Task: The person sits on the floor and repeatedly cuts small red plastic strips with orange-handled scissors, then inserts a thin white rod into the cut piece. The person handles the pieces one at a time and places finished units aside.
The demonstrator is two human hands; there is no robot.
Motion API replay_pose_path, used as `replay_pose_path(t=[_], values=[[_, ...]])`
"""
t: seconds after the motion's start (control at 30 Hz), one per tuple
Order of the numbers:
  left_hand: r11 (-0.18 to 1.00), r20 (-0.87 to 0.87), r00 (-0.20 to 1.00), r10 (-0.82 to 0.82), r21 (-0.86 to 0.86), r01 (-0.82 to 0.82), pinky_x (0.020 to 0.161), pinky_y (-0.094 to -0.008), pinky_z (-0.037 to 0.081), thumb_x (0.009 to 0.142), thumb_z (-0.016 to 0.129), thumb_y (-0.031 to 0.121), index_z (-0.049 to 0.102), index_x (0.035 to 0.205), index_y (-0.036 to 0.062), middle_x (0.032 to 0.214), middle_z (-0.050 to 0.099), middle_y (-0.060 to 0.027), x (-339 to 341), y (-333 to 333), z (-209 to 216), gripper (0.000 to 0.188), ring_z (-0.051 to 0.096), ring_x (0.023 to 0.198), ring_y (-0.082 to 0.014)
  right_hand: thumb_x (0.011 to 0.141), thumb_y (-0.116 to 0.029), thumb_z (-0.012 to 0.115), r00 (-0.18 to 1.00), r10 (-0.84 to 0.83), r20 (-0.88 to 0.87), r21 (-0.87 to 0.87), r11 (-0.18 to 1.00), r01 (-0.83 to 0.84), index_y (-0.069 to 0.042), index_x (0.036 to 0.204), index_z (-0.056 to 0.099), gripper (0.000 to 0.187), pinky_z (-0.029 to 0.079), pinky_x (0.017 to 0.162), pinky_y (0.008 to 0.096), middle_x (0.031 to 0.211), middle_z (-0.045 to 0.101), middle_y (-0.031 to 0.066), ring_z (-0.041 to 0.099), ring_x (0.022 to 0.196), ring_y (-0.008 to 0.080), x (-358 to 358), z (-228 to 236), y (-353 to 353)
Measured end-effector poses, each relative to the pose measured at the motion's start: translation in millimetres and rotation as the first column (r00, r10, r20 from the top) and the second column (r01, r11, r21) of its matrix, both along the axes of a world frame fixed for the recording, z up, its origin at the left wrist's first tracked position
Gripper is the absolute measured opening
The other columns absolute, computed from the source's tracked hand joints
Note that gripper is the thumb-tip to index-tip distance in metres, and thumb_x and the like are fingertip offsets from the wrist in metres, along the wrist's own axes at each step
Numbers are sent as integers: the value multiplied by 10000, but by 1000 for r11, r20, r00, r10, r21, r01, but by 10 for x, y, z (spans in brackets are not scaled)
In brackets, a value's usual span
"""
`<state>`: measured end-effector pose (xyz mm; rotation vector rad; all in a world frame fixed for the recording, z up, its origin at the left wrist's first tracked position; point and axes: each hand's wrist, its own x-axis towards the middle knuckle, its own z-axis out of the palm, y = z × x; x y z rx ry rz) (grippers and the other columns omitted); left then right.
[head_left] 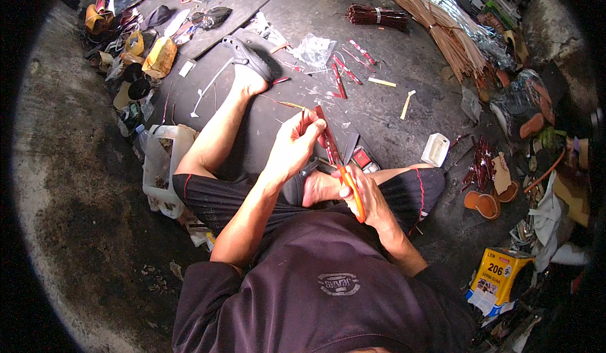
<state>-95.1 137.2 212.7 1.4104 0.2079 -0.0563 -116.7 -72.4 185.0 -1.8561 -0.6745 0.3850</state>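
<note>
My left hand (295, 144) is closed in a pinch above my crossed shin, with a thin strip held in the fingertips. A thin pale strand (287, 104) sticks out from there toward the far left. Just right of these fingers stands a dark red strip (327, 139), its lower end near the jaws of orange-handled scissors (353, 195). My right hand (369, 196) is wrapped round their handles. A dark pointed blade shape (350, 146) shows beside the red strip; whether it belongs to the scissors I cannot tell.
Several dark red bundles (339, 80) lie on the dark floor ahead, near a clear plastic bag (315, 51). Long brown sticks (442, 31) are piled far right. A white tray (436, 149) and yellow can (499, 279) stand right; a white container (167, 170) sits left.
</note>
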Motion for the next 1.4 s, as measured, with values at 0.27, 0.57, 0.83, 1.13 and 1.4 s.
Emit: replay_pose_path(t=[0.27, 0.57, 0.83, 1.13, 1.4], values=[[1000, -41, 999, -6, -11, 5, 619, -236, 432, 979, 533, 136, 577, 898, 28, 738, 630, -11, -15, 3, 11, 142, 583, 683, -85, 937, -378, 599, 991, 36, -132, -57, 997, -44, 5, 1153, 509, 449, 520, 756, 441, 989, 666, 193, 665, 892, 390, 7, 64, -70], [955, -207, 977, -45, -297, -19, 468, -200, 267, 984, 526, 212, 596, 892, 91, 692, 571, 39, -70, 54, -7, 167, 398, 529, -10, 881, -322, 654, 961, -278, -13, -335, 906, 257, -14, 1043, 590, 354, 512, 746, 465, 857, 692, 197, 672, 913, 382, 295, -613, -70], [974, -162, 986, -29, -227, -8, 481, -190, 270, 972, 567, 263, 607, 910, 123, 694, 537, 77, -77, 32, -18, 158, 371, 534, 0, 900, -345, 640, 941, -311, 135, -435, 835, 338, -22, 1145, 641, 406, 522, 816, 413, 1014, 675, 189, 671, 934, 309, 797, -1054, -295], [938, 31, 994, -108, 335, 92, 620, -222, 424, 946, 601, 122, 581, 974, -17, 731, 558, 10, -124, -189, -9, 143, 487, 680, -43, 944, -187, 627, 924, -183, -337, 163, 955, 249, -25, 1024, 644, 182, 481, 749, 258, 913, 673, 40, 611, 838, 100, 656, 114, 273], [898, -148, 987, 63, -424, -120, 954, -436, 478, 969, 476, 215, 552, 1157, 17, 1095, 587, -133, -154, 160, -453, 283, 597, 1026, -247, 1003, -158, 520, 774, -163, -611, 390, 790, 474, -63, 1104, 512, 139, 495, 879, 346, 891, 659, 82, 624, 863, 150, 621, 114, 270]])
